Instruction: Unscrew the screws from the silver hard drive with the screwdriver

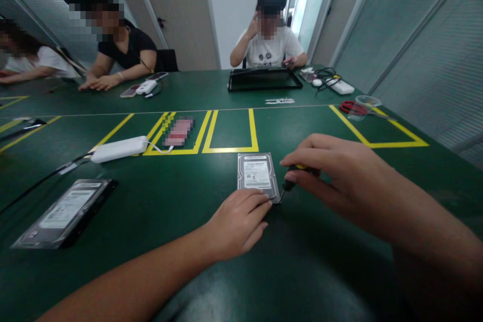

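A small hard drive (260, 168) with a white label lies flat on the green table in front of me. My left hand (239, 221) holds its near edge down, the fingers together and bent over the near corner. In my right hand (320, 166) is a short dark screwdriver (290, 181) with some yellow on its handle, pinched between thumb and fingers. The screwdriver is tilted, and its thin tip meets the drive's near right corner. A screw under the tip is too small to make out. Over to the left lies a larger hard drive (71, 206).
A white power strip (119, 149) with a black cable and a pink phone (180, 131) lie beyond the larger drive. Yellow tape (230, 150) marks the table. At the far side, a person (269, 45) sits behind a black tray (264, 88). Red-handled scissors (352, 107) lie far right.
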Demonstrator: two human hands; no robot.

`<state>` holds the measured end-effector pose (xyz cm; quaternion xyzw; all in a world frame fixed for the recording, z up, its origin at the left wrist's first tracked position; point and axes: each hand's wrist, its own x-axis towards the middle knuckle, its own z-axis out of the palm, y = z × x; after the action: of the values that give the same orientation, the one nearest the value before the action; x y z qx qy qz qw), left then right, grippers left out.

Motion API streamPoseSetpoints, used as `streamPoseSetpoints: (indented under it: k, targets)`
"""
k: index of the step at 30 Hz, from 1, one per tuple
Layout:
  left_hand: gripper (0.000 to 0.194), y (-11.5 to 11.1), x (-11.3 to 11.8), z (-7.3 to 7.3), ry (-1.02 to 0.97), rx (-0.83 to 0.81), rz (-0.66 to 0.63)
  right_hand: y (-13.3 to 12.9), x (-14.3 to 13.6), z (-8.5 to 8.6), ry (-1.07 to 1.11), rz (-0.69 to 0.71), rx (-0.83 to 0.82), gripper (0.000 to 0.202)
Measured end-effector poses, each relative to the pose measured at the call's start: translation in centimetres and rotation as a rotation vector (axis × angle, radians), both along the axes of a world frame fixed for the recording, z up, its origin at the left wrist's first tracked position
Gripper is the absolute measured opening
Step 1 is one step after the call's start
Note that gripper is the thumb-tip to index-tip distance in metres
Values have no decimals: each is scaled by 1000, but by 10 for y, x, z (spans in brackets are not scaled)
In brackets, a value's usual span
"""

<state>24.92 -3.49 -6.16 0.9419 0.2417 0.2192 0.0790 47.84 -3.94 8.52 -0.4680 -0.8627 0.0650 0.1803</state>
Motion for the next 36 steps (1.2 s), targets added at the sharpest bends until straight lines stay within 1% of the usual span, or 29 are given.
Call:
streamPoseSetpoints:
  k: [5, 10, 20, 27, 33, 36]
  targets:
    - [40, 0, 0, 0, 8, 2, -1, 0, 1, -1, -2, -75, 55, 13]
    - [40, 0, 0, 1, 16, 29, -6, 0, 1, 0, -6, -43, 32, 16]
    - [41, 1, 1, 1, 29, 81, -5, 1, 2, 1, -8, -27, 13, 19]
    - [40, 0, 0, 0, 41, 100, 0, -2, 1, 0, -15, -104, 53, 16]
    - [41, 0, 1, 2, 64, 121, -2, 0, 2, -2, 5, -31, 53, 19]
    - [41, 0, 1, 2, 64, 131, -1, 1, 2, -3, 20, -25, 77, 19]
